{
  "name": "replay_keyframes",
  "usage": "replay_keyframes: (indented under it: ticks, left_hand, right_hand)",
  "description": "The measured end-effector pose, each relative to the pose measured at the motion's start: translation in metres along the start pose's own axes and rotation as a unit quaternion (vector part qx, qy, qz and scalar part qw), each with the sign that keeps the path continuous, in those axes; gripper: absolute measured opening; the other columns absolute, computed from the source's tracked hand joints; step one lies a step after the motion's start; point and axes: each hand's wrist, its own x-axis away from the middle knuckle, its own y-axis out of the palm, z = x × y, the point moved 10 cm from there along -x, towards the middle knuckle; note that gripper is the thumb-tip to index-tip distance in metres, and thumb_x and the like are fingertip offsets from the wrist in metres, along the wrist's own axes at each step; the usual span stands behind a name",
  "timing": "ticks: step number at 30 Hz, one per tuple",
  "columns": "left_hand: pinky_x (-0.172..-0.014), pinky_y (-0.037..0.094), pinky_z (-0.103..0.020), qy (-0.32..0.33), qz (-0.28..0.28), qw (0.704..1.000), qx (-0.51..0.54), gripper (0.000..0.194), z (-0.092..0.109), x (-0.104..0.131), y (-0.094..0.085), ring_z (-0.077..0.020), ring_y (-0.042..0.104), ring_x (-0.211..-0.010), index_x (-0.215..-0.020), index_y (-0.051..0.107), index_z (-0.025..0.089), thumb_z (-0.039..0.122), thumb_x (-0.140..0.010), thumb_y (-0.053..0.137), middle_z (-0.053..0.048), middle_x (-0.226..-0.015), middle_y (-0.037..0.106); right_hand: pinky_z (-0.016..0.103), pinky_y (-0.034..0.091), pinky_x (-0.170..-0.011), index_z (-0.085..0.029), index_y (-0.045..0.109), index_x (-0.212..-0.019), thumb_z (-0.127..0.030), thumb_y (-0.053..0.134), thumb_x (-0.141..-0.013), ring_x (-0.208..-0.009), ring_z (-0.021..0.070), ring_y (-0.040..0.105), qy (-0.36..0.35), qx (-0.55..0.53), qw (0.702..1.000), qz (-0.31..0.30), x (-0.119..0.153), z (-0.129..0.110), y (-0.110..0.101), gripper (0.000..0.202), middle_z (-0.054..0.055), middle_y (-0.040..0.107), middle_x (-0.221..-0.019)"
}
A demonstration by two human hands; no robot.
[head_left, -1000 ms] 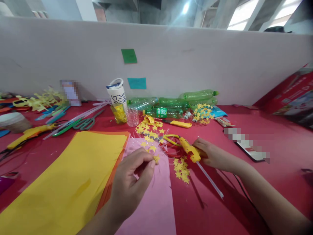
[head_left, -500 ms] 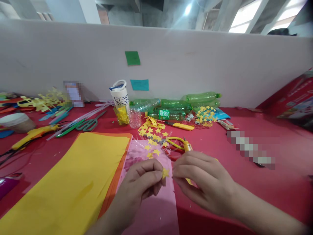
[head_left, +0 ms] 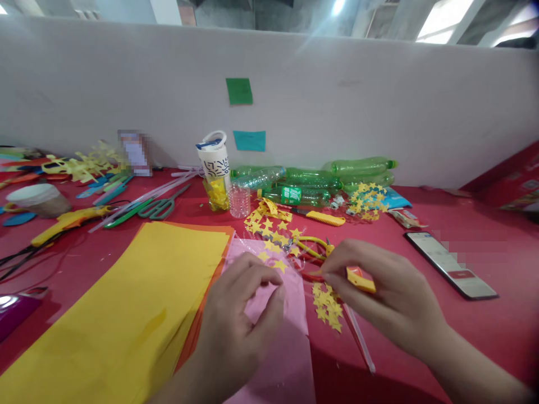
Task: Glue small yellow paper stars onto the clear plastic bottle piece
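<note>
My left hand (head_left: 246,314) hovers over the pink sheet (head_left: 290,359), its fingers curled and its thumb apart, with nothing visible between them. To the right, my right hand (head_left: 379,286) pinches a small yellow sliver (head_left: 318,273), which looks like a paper star seen nearly edge-on. Just below those fingertips lies a pile of yellow paper stars (head_left: 327,307). More stars on clear film (head_left: 273,241) lie beyond my left hand. A yellow-handled tool (head_left: 361,280) and a clear stick (head_left: 360,339) are partly hidden by my right hand. Yellow-handled pliers (head_left: 311,247) rest behind it.
Yellow paper sheets (head_left: 113,303) cover the left front. Scissors (head_left: 162,206), a yellow glue gun (head_left: 69,224) and a white cup (head_left: 214,163) stand or lie behind. Green bottles (head_left: 311,178) line the partition. A yellow cutter (head_left: 324,217) lies before them, and a phone (head_left: 452,266) lies right.
The star has left my left hand's fingertips, and that thumb has moved apart. My right hand has shifted right and pinches a yellow sliver. The pile of stars below it has come into view.
</note>
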Motion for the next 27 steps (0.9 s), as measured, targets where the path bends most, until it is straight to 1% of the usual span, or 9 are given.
replay_keyframes:
  ticks: [1, 3, 5, 7, 10, 14, 17, 21, 27]
  left_hand:
    - [-0.074, 0.044, -0.034, 0.049, 0.036, 0.995, -0.082, 0.012, 0.008, -0.001, -0.005, -0.0187, 0.052, -0.084, -0.087, 0.063, 0.021, 0.015, -0.079, 0.057, -0.005, -0.089, 0.053]
    - [-0.091, 0.039, -0.044, 0.095, 0.057, 0.974, -0.196, 0.023, 0.013, -0.002, -0.001, -0.0257, 0.046, -0.106, -0.100, 0.064, 0.022, 0.016, -0.077, 0.060, -0.010, -0.111, 0.048]
    - [-0.097, 0.034, -0.050, 0.096, 0.039, 0.963, -0.248, 0.026, 0.008, -0.006, 0.011, -0.0303, 0.039, -0.118, -0.104, 0.063, 0.023, 0.020, -0.078, 0.062, -0.012, -0.125, 0.041]
    - [-0.099, 0.031, -0.053, 0.091, 0.025, 0.957, -0.273, 0.023, 0.004, -0.010, 0.021, -0.0328, 0.035, -0.122, -0.101, 0.065, 0.023, 0.024, -0.079, 0.062, -0.012, -0.132, 0.036]
    - [-0.100, 0.029, -0.054, 0.079, 0.029, 0.954, -0.289, 0.017, 0.000, -0.014, 0.026, -0.0336, 0.035, -0.122, -0.095, 0.066, 0.022, 0.028, -0.080, 0.061, -0.012, -0.134, 0.036]
    - [-0.100, 0.030, -0.052, 0.062, 0.041, 0.958, -0.278, 0.019, -0.002, -0.015, 0.021, -0.0314, 0.037, -0.120, -0.100, 0.064, 0.021, 0.026, -0.082, 0.058, -0.012, -0.129, 0.040]
    - [-0.099, 0.031, -0.052, 0.055, 0.053, 0.953, -0.294, 0.019, -0.001, -0.014, 0.020, -0.0318, 0.040, -0.118, -0.097, 0.064, 0.021, 0.024, -0.079, 0.060, -0.012, -0.128, 0.042]
    - [-0.097, 0.032, -0.053, 0.058, 0.051, 0.947, -0.312, 0.015, -0.001, -0.014, 0.026, -0.0335, 0.041, -0.117, -0.091, 0.065, 0.021, 0.025, -0.076, 0.063, -0.012, -0.128, 0.044]
    - [-0.095, 0.033, -0.054, 0.068, 0.049, 0.949, -0.302, 0.008, -0.007, -0.014, 0.031, -0.0324, 0.042, -0.115, -0.086, 0.065, 0.022, 0.022, -0.078, 0.063, -0.011, -0.127, 0.046]
  right_hand:
    - [0.023, 0.043, -0.056, -0.021, 0.058, -0.080, -0.013, 0.053, -0.086, -0.062, 0.0116, 0.055, 0.011, 0.019, 1.000, 0.007, -0.003, 0.006, -0.004, 0.012, 0.000, 0.060, -0.070]
    - [0.023, 0.042, -0.055, -0.021, 0.059, -0.079, -0.015, 0.052, -0.087, -0.061, 0.0119, 0.054, 0.023, 0.045, 0.999, 0.009, -0.007, 0.016, -0.006, 0.011, 0.000, 0.059, -0.069]
    - [0.024, 0.042, -0.055, -0.021, 0.059, -0.080, -0.016, 0.051, -0.087, -0.061, 0.0123, 0.054, 0.026, 0.052, 0.998, 0.004, -0.009, 0.023, -0.002, 0.012, 0.000, 0.059, -0.069]
    - [0.024, 0.042, -0.056, -0.020, 0.059, -0.081, -0.017, 0.050, -0.088, -0.062, 0.0126, 0.054, 0.024, 0.046, 0.999, -0.001, -0.009, 0.027, 0.004, 0.011, 0.000, 0.059, -0.070]
    - [0.024, 0.041, -0.056, -0.019, 0.059, -0.084, -0.014, 0.050, -0.087, -0.063, 0.0121, 0.054, 0.010, 0.032, 0.999, -0.012, -0.006, 0.027, 0.013, 0.011, 0.001, 0.059, -0.072]
    - [0.023, 0.041, -0.057, -0.019, 0.059, -0.085, -0.009, 0.052, -0.085, -0.064, 0.0112, 0.053, 0.003, 0.015, 1.000, -0.014, -0.005, 0.028, 0.013, 0.012, 0.000, 0.060, -0.073]
    - [0.024, 0.045, -0.063, -0.020, 0.058, -0.083, -0.009, 0.053, -0.084, -0.071, 0.0128, 0.057, 0.028, -0.016, 0.999, -0.016, -0.007, 0.035, 0.012, 0.012, 0.001, 0.062, -0.080]
    - [0.028, 0.049, -0.074, -0.021, 0.058, -0.083, -0.011, 0.053, -0.084, -0.085, 0.0161, 0.062, 0.064, -0.051, 0.996, -0.026, -0.008, 0.047, 0.018, 0.012, 0.003, 0.066, -0.092]
    - [0.027, 0.049, -0.066, -0.021, 0.059, -0.085, -0.012, 0.053, -0.084, -0.075, 0.0149, 0.062, 0.094, -0.057, 0.992, -0.060, -0.004, 0.055, 0.034, 0.011, 0.002, 0.067, -0.085]
